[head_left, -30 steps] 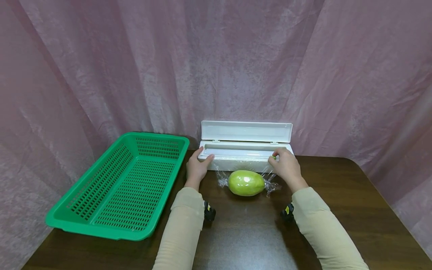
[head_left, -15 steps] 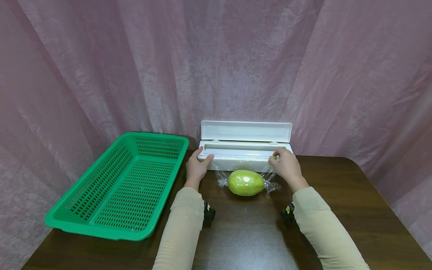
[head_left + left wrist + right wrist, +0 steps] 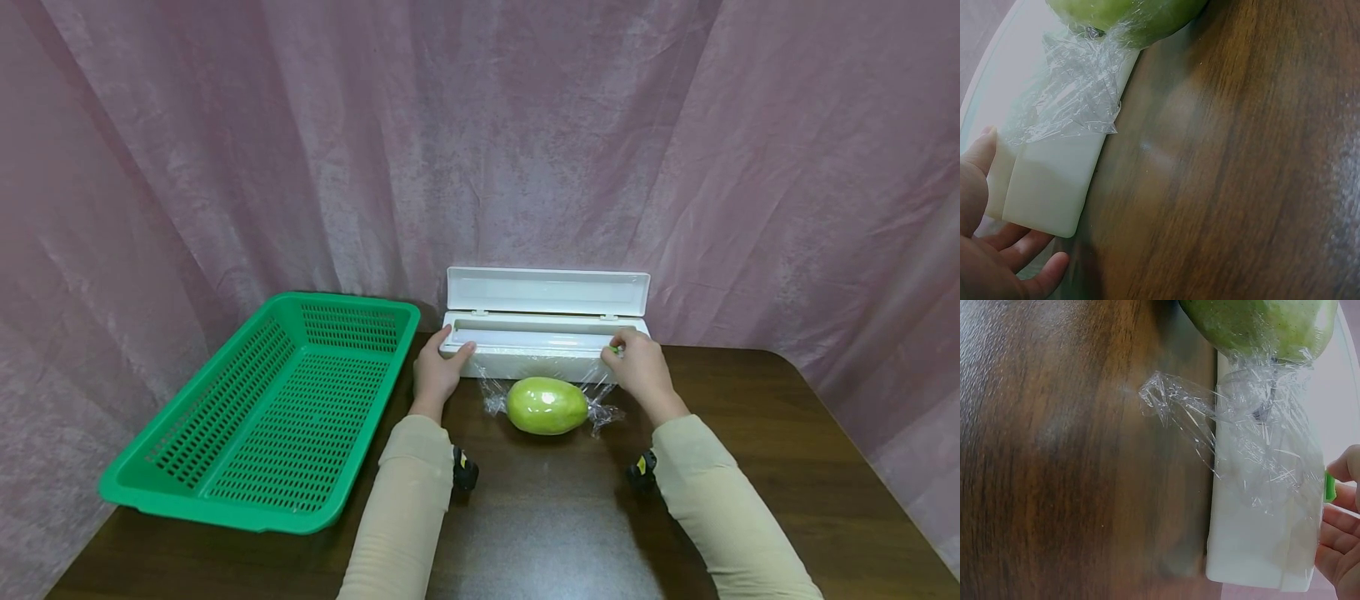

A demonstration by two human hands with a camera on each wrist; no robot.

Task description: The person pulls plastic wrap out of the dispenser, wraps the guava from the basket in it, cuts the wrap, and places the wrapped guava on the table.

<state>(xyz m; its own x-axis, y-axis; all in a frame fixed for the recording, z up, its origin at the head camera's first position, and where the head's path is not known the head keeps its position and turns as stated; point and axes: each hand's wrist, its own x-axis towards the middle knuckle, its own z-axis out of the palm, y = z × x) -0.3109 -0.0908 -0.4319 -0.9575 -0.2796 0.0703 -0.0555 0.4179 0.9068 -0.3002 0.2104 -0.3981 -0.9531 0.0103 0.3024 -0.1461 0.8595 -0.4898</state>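
A white cling film dispenser [image 3: 517, 367] lies along the back of the table, its hinged lid [image 3: 547, 292] raised and a roll inside. My left hand [image 3: 437, 371] holds its left end, thumb on the front top edge and fingers about the end. Near the right end, my right hand [image 3: 641, 371] pinches a small green slide cutter [image 3: 1330, 487] on the dispenser's edge. In front sits an oval yellow-green fruit [image 3: 546, 407] wrapped in cling film. Crumpled film [image 3: 1260, 450] spreads from its ends over the dispenser's front in both wrist views.
To the left stands a large green plastic basket [image 3: 408, 333] with slotted walls. A pink curtain [image 3: 555, 167] hangs behind the dark wooden table [image 3: 540, 517].
My right hand has shifted very slightly to the right with the green slide cutter. The left hand, dispenser and wrapped fruit stay where they were.
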